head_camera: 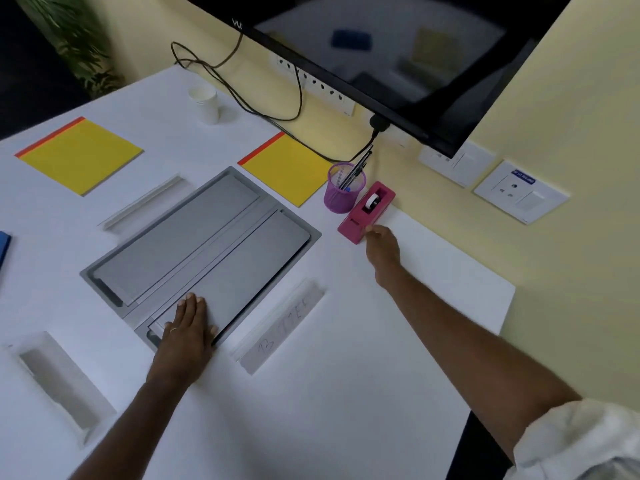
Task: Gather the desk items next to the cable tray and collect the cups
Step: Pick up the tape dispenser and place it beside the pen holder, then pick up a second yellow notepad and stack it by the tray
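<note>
Left hand (188, 327): flat, fingers straight, resting on the near corner of the cable tray (207, 230).
Paper cup (206, 103): upright, well beyond the tray's far end.
Pen holder (343, 192): purple mesh, right of the tray.
Tape dispenser (367, 211): pink, just beside the pen holder.
Right hand (382, 249): touches the dispenser's near end; grip cannot be told.

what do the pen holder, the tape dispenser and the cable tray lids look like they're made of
Pen holder: looks like purple wire mesh, probably coated metal; the pens show through its wall.
Tape dispenser: pink moulded plastic by its look, smooth and matte with rounded edges.
Cable tray lids: grey brushed or anodised metal, likely aluminium; flat with a soft even sheen.
</note>
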The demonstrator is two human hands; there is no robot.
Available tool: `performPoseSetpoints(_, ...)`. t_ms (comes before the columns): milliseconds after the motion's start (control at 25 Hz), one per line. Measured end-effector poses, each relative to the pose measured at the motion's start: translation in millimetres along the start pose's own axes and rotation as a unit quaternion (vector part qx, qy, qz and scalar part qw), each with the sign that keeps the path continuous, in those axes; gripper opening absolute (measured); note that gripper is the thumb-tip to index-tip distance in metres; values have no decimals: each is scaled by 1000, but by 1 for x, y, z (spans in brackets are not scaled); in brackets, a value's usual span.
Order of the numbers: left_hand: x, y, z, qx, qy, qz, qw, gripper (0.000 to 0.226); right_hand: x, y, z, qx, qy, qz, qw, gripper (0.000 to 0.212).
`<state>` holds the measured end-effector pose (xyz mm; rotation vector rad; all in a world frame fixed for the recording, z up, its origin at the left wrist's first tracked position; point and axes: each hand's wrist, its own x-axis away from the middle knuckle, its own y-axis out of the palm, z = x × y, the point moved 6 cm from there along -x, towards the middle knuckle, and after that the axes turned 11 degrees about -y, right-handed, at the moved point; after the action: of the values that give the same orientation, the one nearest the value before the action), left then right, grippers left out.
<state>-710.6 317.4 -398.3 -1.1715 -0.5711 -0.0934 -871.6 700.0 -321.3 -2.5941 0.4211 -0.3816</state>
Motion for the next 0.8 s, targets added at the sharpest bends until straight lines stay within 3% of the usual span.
performPoseSetpoints(120, 9, -24, 0, -25, 8, -21, 999, 63, 61, 9, -16, 80, -125, -62, 987, 41)
performPoseSetpoints(320, 91, -69, 18, -12, 64, 112, 992, 60, 170, 26, -44, 162, -260, -148, 940, 51)
performPoseSetpoints(440, 154, -85, 7, -13, 73, 142, 987, 59, 240, 42, -59, 180, -302, -184, 918, 54)
performPoseSetpoints(800, 358, -118, -149, -18, 0, 213, 977, 60, 503, 100, -119, 147, -440, -252, 849, 57)
